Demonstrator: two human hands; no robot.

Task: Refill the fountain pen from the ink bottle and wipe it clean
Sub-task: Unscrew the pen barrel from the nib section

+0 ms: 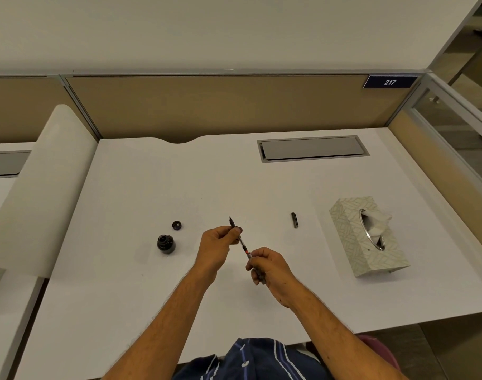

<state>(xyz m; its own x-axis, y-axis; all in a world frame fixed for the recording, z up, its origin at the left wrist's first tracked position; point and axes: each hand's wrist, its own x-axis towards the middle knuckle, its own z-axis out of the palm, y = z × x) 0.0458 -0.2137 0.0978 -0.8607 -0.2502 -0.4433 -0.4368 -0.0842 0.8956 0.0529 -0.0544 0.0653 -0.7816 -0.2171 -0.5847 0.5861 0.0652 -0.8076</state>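
Observation:
I hold the fountain pen point(243, 245) above the white desk, nib pointing up and away. My left hand point(217, 246) pinches its front section just below the nib. My right hand point(270, 267) grips the rear part, where a dark barrel pokes out below the fingers. A clear stretch with a red band shows between the hands. The open ink bottle point(166, 244) stands to the left of my hands, its round cap point(176, 225) lying just behind it. The pen's black cap point(294, 220) lies to the right.
A patterned tissue box point(367, 237) with a tissue sticking out sits on the right side of the desk point(141, 297). A grey cable flap point(312, 148) is set into the desk at the back. Partition walls close the back and sides.

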